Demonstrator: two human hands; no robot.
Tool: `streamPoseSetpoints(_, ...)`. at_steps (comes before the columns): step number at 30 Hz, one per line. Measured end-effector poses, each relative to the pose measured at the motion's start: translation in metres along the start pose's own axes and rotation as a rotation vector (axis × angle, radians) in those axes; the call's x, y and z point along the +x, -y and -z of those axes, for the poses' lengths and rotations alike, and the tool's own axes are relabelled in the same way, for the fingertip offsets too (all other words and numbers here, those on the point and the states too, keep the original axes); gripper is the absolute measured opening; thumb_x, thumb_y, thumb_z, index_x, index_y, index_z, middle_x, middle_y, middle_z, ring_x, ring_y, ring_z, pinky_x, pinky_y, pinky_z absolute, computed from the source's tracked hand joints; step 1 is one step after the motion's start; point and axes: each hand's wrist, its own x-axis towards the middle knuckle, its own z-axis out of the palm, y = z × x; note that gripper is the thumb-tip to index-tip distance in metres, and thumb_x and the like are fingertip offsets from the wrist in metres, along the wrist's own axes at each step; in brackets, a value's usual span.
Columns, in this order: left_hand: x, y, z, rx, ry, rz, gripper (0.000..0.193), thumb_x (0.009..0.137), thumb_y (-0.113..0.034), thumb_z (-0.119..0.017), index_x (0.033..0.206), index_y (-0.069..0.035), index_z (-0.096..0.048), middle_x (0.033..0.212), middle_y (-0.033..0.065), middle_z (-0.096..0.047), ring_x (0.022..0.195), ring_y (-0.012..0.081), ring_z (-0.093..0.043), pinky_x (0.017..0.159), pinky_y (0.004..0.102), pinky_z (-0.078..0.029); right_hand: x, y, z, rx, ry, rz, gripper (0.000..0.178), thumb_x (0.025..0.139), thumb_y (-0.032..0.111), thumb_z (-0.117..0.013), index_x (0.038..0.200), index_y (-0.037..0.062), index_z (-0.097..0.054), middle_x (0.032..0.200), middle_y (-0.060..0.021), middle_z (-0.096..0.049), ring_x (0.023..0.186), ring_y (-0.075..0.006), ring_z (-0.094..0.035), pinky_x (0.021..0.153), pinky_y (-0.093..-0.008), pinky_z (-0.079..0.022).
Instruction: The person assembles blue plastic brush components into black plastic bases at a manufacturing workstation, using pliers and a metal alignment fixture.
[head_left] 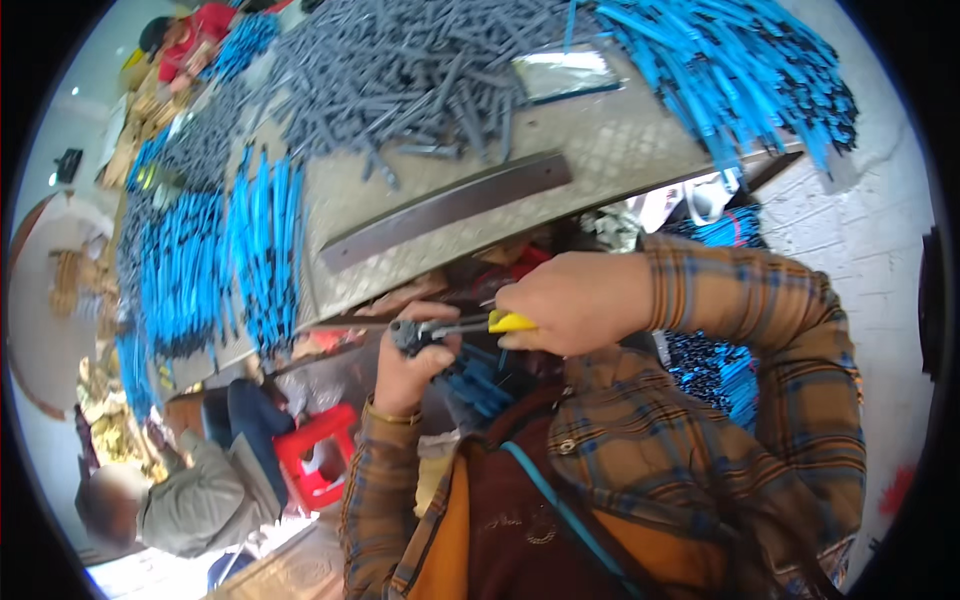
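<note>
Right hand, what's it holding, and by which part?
The right hand grips yellow-handled pliers by the handles; their head sits at the left hand.

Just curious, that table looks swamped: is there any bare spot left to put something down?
Yes: bare table beside the flat metal bar, toward the near edge. Grey sticks crowd the far side; blue sticks and fill both ends.

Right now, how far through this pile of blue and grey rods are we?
Looks done: blue rods lie in rows on the table. In hand: the left hand holds a blue bundle; the right hand works yellow-handled pliers at it. Left, probably: loose grey rods and heaped blue ones.
</note>
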Motion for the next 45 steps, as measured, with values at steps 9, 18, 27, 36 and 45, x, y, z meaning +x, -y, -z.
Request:
streamPoseSetpoints(9, -0.003, 0.003, 0.009, -0.038, 0.004, -0.011, 0.028, 0.068, -0.006, -0.067, 0.093, 0.0, -0.056, 0.078, 0.0056, -0.058, 0.073, 0.0122, -0.054, 0.07, 0.0249, -0.044, -0.1, -0.077, 0.016, -0.083, -0.861, -0.304, 0.023, 0.078, 0.015, -0.062, 0.093, 0.0012, -0.051, 0.083, -0.0169, -0.055, 0.072, -0.0353, -0.054, 0.062, -0.0387, -0.044)
streamPoseSetpoints(18, -0.009, -0.013, 0.0, -0.084, 0.021, 0.019, 0.023, 0.069, -0.002, -0.065, 0.09, 0.0, -0.057, 0.084, 0.0076, -0.06, 0.084, 0.0144, -0.056, 0.082, 0.0275, -0.042, -0.071, -0.076, -0.022, -0.277, -0.771, -0.148, 0.026, 0.08, 0.025, -0.059, 0.095, 0.0041, -0.054, 0.08, -0.0148, -0.059, 0.072, -0.0328, -0.058, 0.065, -0.0411, -0.047)
streamPoseSetpoints(27, -0.007, -0.017, -0.023, 0.027, 0.096, 0.046, 0.018, 0.069, -0.001, -0.063, 0.086, -0.001, -0.056, 0.088, 0.014, -0.063, 0.083, 0.0239, -0.061, 0.081, 0.0349, -0.044, 0.043, -0.022, -0.122, 0.756, -0.233, 0.037, 0.037, 0.088, 0.023, -0.05, 0.119, 0.0029, -0.046, 0.088, -0.0087, -0.062, 0.072, -0.0149, -0.06, 0.066, -0.0286, -0.048)
streamPoseSetpoints(36, -0.056, -0.08, 0.025, -0.597, -0.288, -0.588, 0.018, 0.082, -0.027, -0.053, 0.088, -0.01, -0.054, 0.074, 0.0024, -0.053, 0.081, 0.0248, -0.054, 0.073, 0.0406, -0.047, 0.012, -0.041, -0.093, 0.205, -0.484, 0.06, 0.042, 0.089, 0.02, -0.049, 0.126, 0.0031, -0.039, 0.087, -0.0067, -0.062, 0.078, -0.0119, -0.06, 0.07, -0.0286, -0.048)
streamPoseSetpoints(45, -0.025, -0.022, 0.023, -1.123, -0.39, -0.276, 0.027, 0.084, -0.037, -0.05, 0.084, -0.011, -0.056, 0.08, 0.0066, -0.055, 0.087, 0.0233, -0.05, 0.077, 0.0427, -0.045, 0.025, 0.041, -0.06, 1.282, -0.585, 0.239, 0.053, 0.088, 0.027, -0.052, 0.13, 0.0019, -0.034, 0.119, -0.0113, -0.048, 0.103, -0.0176, -0.051, 0.09, -0.0316, -0.039)
